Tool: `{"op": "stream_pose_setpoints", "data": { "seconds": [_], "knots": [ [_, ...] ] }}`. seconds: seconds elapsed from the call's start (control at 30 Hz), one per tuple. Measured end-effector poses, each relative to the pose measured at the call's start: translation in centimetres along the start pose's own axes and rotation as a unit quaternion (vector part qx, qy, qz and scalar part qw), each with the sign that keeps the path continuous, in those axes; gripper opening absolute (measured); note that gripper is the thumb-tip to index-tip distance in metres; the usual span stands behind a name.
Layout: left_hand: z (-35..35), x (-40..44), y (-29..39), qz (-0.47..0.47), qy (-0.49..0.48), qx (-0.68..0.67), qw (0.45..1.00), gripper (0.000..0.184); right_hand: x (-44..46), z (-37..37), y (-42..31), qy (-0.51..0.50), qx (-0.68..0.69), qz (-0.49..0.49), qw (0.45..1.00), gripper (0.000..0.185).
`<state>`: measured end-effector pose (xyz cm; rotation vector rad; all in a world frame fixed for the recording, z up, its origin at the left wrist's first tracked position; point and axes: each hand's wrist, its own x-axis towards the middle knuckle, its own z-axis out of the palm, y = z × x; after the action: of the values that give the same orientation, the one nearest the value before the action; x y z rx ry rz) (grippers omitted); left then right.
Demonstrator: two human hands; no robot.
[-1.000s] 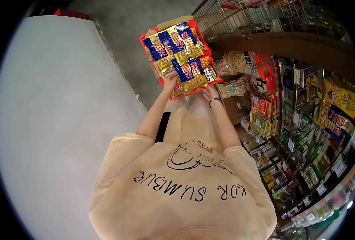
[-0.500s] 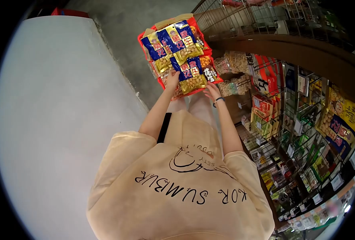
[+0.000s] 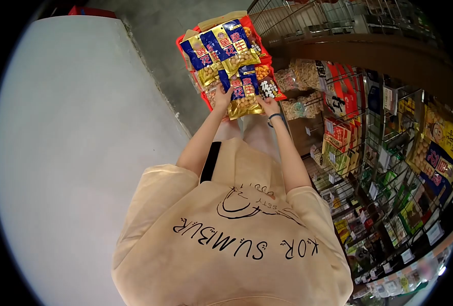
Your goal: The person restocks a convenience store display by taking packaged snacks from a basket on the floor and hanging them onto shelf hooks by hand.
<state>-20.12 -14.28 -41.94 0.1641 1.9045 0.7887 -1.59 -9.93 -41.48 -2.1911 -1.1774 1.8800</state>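
Note:
A blue-and-gold bag of coated peanuts (image 3: 243,91) lies at the near end of a red basket (image 3: 204,97). The fingers of my left hand (image 3: 223,97) are closed on its left edge. At its lower right corner, my right hand (image 3: 268,105) pinches the bag, a dark band around the wrist. Further up in the basket, two more such bags (image 3: 230,47) overlap, their printed fronts facing up. Under the right side of the held bag, a dark-red snack bag (image 3: 268,87) shows in part.
Wire shelving (image 3: 384,148) with packed snacks runs along the right. Clear bags of nuts (image 3: 301,104) hang or lie close to the basket's right side. A large white surface (image 3: 73,153) fills the left, and grey floor (image 3: 152,51) shows between.
My right hand has moved up and left from the basket's edge onto the bag's lower right corner. The bag's bottom edge has shifted slightly down and left.

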Motion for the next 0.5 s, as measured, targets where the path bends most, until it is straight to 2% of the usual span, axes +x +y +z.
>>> {"op": "stream_pose_setpoints", "data": {
  "seconds": [0.03,0.07,0.1,0.13,0.17,0.2,0.23,0.3,0.33,0.37,0.43,0.5],
  "knots": [
    [0.1,0.1,-0.7,0.001,0.001,-0.001,1.000,0.050,-0.3,0.0,0.0,-0.011,0.016,-0.012,1.000,0.048],
    [0.1,0.1,-1.5,0.049,-0.007,-0.037,0.998,0.049,-0.5,-0.2,0.0,-0.039,0.005,-0.003,0.999,0.057],
    [0.1,0.2,-2.3,0.098,-0.015,-0.073,0.992,0.047,0.1,0.0,1.4,-0.039,0.005,-0.005,0.999,0.057],
    [-0.1,-0.3,-1.9,0.042,-0.016,0.000,0.999,0.045,1.5,0.7,3.9,-0.047,0.014,-0.065,0.997,0.062],
    [-0.2,-0.8,-2.1,0.045,-0.016,0.000,0.999,0.045,2.2,0.9,5.4,-0.054,0.023,-0.125,0.990,0.068],
    [-0.1,-1.3,-2.4,0.020,-0.029,-0.026,0.999,0.044,1.9,0.8,5.6,-0.044,-0.040,-0.147,0.987,0.083],
    [-0.1,-1.6,-2.7,-0.007,-0.043,-0.051,0.998,0.044,0.1,0.6,4.6,-0.042,-0.038,-0.148,0.987,0.083],
    [0.4,-1.2,-4.8,0.001,-0.049,-0.083,0.995,0.043,-5.1,-0.4,0.6,-0.017,-0.135,-0.137,0.981,0.079],
    [0.5,-1.3,-5.4,0.023,-0.050,-0.070,0.996,0.043,-5.1,-0.4,1.1,-0.013,-0.201,-0.148,0.968,0.081],
    [0.7,-1.4,-5.9,0.046,-0.051,-0.057,0.996,0.043,-5.2,-0.5,1.6,-0.010,-0.198,-0.150,0.969,0.081],
    [0.6,-3.3,-4.5,0.025,-0.068,-0.089,0.993,0.041,-6.1,-0.4,2.3,0.025,-0.282,-0.186,0.941,0.083],
    [0.5,-4.6,-3.7,0.075,-0.090,-0.108,0.987,0.039,-7.0,-0.7,2.3,0.032,-0.286,-0.193,0.938,0.084]
  ]
}}
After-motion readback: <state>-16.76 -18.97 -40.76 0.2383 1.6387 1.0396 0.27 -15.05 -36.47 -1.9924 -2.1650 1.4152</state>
